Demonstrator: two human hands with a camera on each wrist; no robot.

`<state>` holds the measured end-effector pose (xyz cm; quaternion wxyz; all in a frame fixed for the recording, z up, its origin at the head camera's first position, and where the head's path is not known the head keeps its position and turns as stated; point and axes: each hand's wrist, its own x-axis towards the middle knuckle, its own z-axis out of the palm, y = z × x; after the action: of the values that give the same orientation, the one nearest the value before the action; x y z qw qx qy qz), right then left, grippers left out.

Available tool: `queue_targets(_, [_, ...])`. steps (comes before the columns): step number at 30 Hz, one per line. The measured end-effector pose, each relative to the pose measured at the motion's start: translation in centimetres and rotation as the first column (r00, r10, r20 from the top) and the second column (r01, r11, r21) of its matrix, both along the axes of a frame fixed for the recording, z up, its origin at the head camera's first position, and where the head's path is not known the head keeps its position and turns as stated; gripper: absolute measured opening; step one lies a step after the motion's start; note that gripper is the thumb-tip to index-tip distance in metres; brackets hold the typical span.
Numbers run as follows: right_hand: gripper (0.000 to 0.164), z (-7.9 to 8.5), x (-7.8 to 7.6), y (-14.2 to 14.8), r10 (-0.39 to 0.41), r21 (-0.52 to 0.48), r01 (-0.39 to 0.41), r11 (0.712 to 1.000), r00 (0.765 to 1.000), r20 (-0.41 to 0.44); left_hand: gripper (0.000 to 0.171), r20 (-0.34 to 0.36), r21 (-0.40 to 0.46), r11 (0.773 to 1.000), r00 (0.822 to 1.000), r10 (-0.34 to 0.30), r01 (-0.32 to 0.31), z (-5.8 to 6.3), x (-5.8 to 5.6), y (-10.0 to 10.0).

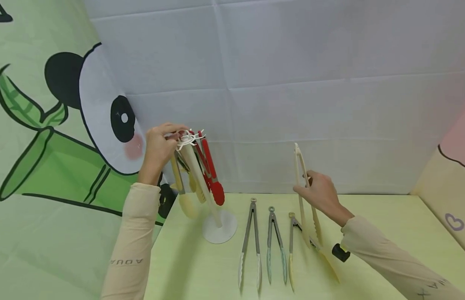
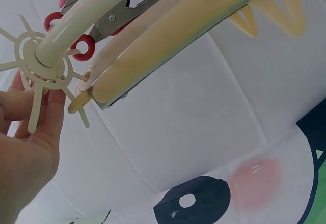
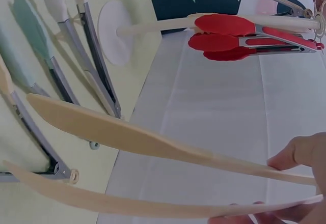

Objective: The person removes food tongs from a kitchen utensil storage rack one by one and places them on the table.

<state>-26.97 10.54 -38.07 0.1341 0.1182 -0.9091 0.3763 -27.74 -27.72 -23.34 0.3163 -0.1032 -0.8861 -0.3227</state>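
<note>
My left hand (image 1: 160, 143) grips the hooked top ring (image 1: 187, 139) of a white hanging rack, which leans with its round base (image 1: 219, 229) on the table. From the hooks hang red-tipped tongs (image 1: 218, 192) and beige-tipped tongs (image 1: 186, 205). In the left wrist view, fingers and thumb curl at the ring (image 2: 35, 56) among its spokes. My right hand (image 1: 321, 195) pinches all-beige tongs (image 3: 112, 132) near their hinge end. Their two arms are spread and point down over the table, well right of the rack.
On the yellow table (image 1: 382, 233) lie white-tipped tongs (image 1: 241, 266), teal-tipped tongs (image 1: 268, 262) and yellow-tipped tongs (image 1: 291, 266), all spread. The held tongs overlap the yellow-tipped pair in the head view. A pale cloth wall (image 1: 262, 112) stands behind, with a panda-print cloth (image 1: 67, 175) at left.
</note>
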Motion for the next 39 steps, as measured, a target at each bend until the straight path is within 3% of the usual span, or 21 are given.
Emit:
queue_targets(7, [0.024,-0.3,0.4,1.8,-0.013,0.028,0.012,1.0,1.0,0.023,0.022,0.003,0.016,0.999,0.999,0.042,-0.042,0.3,0.7,0.8])
queue_targets(11, [0.025,-0.5,0.6,2.7,-0.025,0.042,0.023,0.999,0.999,0.026,0.021,-0.07,0.005,0.994,0.992,0.106,-0.106,0.4,0.8,1.8])
queue_targets(18, [0.029,-1.2,1.0,3.9,-0.034,0.056,0.031,0.998,0.998,0.049,0.016,-0.172,0.012,0.978,0.963,0.207,-0.208,0.4,0.7,3.2])
queue_targets(22, [0.028,-1.7,1.1,4.7,-0.045,0.071,0.041,0.997,0.997,0.062,0.016,-0.194,0.024,0.975,0.955,0.223,-0.223,0.3,0.7,3.5])
queue_targets(29, [0.03,-2.4,1.5,5.5,-0.057,0.094,0.05,0.994,0.996,0.075,0.016,-0.182,0.026,0.975,0.958,0.222,-0.221,0.3,0.9,3.3])
queue_targets(39, [0.031,-4.4,2.0,6.9,-0.079,0.082,0.067,0.994,0.985,0.156,0.016,-0.199,0.045,0.982,0.961,0.191,-0.186,0.2,0.9,3.1])
